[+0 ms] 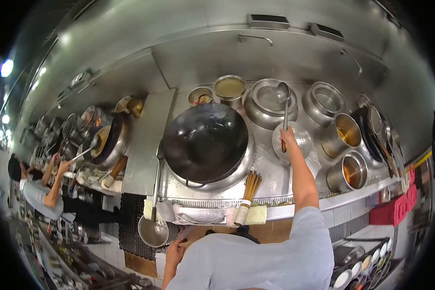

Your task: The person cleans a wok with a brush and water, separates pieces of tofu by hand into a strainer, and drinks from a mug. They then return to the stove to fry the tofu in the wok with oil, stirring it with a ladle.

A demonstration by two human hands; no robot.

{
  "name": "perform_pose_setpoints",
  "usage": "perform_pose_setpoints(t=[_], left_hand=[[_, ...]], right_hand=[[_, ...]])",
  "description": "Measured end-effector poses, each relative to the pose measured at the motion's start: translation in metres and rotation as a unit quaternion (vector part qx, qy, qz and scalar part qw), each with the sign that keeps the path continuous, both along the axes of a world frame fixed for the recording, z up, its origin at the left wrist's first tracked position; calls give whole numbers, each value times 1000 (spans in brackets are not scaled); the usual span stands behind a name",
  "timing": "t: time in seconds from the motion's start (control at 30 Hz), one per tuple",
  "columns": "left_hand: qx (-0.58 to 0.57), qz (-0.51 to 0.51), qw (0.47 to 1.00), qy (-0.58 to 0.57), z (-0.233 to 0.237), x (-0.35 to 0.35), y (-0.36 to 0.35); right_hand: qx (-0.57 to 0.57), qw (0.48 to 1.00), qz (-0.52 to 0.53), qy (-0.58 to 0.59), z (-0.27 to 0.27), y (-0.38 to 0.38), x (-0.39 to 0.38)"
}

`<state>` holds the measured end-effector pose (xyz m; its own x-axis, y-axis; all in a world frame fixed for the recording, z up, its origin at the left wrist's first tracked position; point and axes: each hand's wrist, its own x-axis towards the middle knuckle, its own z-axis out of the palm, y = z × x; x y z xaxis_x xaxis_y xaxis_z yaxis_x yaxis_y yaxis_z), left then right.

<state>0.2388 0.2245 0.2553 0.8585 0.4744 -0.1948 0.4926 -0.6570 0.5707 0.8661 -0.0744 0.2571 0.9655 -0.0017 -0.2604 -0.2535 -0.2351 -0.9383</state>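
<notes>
R hand (287, 137) grip is closed round ladle (286, 108), its scoop over steel pot (261, 115); L hand (175, 252) is nr desk (275, 180) front, its grip I cannot tell.

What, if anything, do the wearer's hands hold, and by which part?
The right hand holds a ladle by its handle, near the brown end; whether the left hand holds anything cannot be told.

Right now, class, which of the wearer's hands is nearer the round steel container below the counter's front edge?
The left hand, close beside the steel container. The right hand is well away, over the counter, gripping the ladle.
</notes>
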Motion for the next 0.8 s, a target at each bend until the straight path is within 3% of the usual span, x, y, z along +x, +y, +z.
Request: perform_pose_setpoints(t=[0.03,0.07,0.13,0.2,0.27,0.33,0.4,0.47,0.57,0.6,0.7,0.8], left_hand=[[-20,41,999,11,7,4,-11],[-21,59,998,15,9,4,-16],[-4,23,997,-77,-2,8,-25],[38,28,996,-82,-8,8,-29],[110,20,989,-94,-5,15,-30],[165,2,982,-93,3,27,-26],[144,16,984,-105,19,47,-24],[107,17,982,-157,47,77,-22],[160,-53,946,-275,71,135,-10],[153,-69,943,-289,71,155,-2],[188,-107,905,-366,59,211,11],[98,-129,932,-324,40,239,18]], right_hand=[[-74,993,-42,-78,-72,0,51],[-74,994,-24,-74,-82,-14,66],[105,986,109,62,-89,-8,96],[315,931,52,176,-53,11,98],[441,868,83,214,-21,11,71],[523,830,84,177,-26,10,60],[614,746,181,186,-25,-5,52],[666,688,166,235,15,-4,24],[670,686,174,224,72,2,-27],[690,657,184,241,84,2,-41],[689,651,164,275,131,10,-102],[670,660,163,297,158,16,-155]])
